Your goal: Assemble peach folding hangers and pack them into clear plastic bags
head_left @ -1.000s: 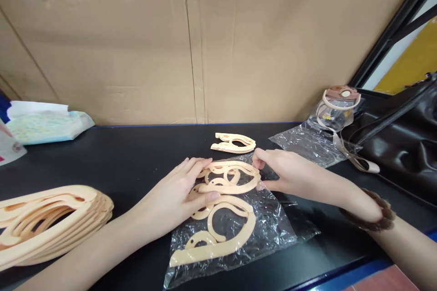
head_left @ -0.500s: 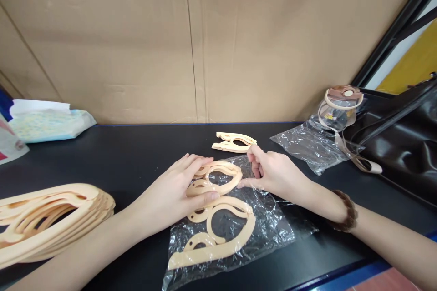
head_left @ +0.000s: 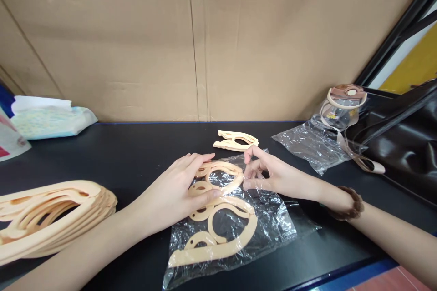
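Note:
A clear plastic bag lies on the table with beige plastic folding hangers in it. Across the upper folding hanger rests my left hand, its fingers stretched out and its thumb on the near side. The lower folding hanger lies closer to me under the film. At the bag's right side, my right hand has bent, parted fingers by the upper hanger's tip; no object shows in them. Just beyond them lies a small folded hanger, outside the bag.
A stack of beige hangers stands at the left, beside my left forearm. Farther back is a tissue pack. On the right are another clear bag, a strapped transparent bottle and a black leather-like bag. Cardboard walls the back.
My right hand's fingers have spread apart and shifted slightly right, away from the upper hanger's tip. My left hand stays on the bag.

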Demonstrator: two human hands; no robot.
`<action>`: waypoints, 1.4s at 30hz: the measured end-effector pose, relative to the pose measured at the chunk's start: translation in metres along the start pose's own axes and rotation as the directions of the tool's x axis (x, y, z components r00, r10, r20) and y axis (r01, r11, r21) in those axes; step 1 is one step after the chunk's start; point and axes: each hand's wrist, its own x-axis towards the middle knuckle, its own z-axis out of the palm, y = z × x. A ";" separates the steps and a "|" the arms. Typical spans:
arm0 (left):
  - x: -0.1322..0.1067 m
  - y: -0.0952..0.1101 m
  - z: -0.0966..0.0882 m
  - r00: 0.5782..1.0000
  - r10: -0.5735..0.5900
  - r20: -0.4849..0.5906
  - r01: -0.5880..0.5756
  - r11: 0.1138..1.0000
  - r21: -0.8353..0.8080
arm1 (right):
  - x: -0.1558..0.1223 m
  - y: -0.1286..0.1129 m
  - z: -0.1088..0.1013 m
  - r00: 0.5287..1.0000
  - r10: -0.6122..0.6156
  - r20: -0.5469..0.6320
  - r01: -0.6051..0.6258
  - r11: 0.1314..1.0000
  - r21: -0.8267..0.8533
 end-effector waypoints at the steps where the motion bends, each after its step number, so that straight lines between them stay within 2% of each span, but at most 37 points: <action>1: 0.000 0.000 0.000 1.000 0.008 -0.005 -0.008 1.000 0.002 | 0.000 0.000 0.000 1.000 -0.007 0.016 0.007 1.000 -0.004; 8: 0.002 0.003 -0.003 1.000 0.026 -0.003 -0.026 1.000 -0.010 | -0.002 -0.008 -0.001 0.999 -0.042 0.007 0.043 0.993 -0.113; 9: 0.002 0.003 -0.003 1.000 0.022 -0.004 -0.022 1.000 -0.016 | -0.002 -0.008 -0.005 0.998 -0.047 -0.039 0.041 0.989 -0.144; 11: 0.001 0.004 -0.004 1.000 0.023 -0.008 -0.023 0.999 -0.029 | -0.001 -0.005 -0.015 0.975 -0.074 -0.207 0.031 0.978 -0.206; 13: 0.001 0.005 -0.005 1.000 0.029 -0.010 -0.030 0.999 -0.042 | 0.002 0.001 -0.027 0.907 -0.130 -0.401 0.010 0.958 -0.288; 15: 0.001 0.005 -0.006 0.999 0.043 0.001 -0.043 0.998 -0.042 | 0.005 0.008 -0.038 0.842 -0.200 -0.502 -0.026 0.913 -0.407; 17: 0.001 0.006 -0.005 0.997 0.078 0.026 -0.077 0.997 -0.027 | 0.010 0.015 -0.046 0.825 -0.244 -0.509 -0.054 0.863 -0.502; 19: 0.002 0.006 -0.004 0.993 0.115 0.033 -0.115 0.993 -0.009 | 0.015 0.022 -0.049 0.845 -0.251 -0.473 -0.050 0.842 -0.537; 25: -0.001 0.004 0.002 0.983 0.183 -0.005 -0.182 0.981 0.067 | 0.031 0.039 -0.046 0.916 -0.140 -0.375 -0.070 0.867 -0.493; 29: -0.002 0.004 0.003 0.981 0.193 0.013 -0.193 0.979 0.064 | 0.036 0.045 -0.045 0.933 -0.077 -0.351 -0.089 0.896 -0.434; 37: 0.001 0.005 -0.001 0.978 0.205 0.026 -0.206 0.976 0.070 | 0.035 0.040 -0.048 0.904 -0.066 -0.422 -0.100 0.927 -0.360; 42: 0.002 0.003 -0.005 0.984 0.178 0.026 -0.180 0.980 0.085 | 0.033 0.042 -0.059 0.852 0.026 -0.524 -0.177 0.954 -0.241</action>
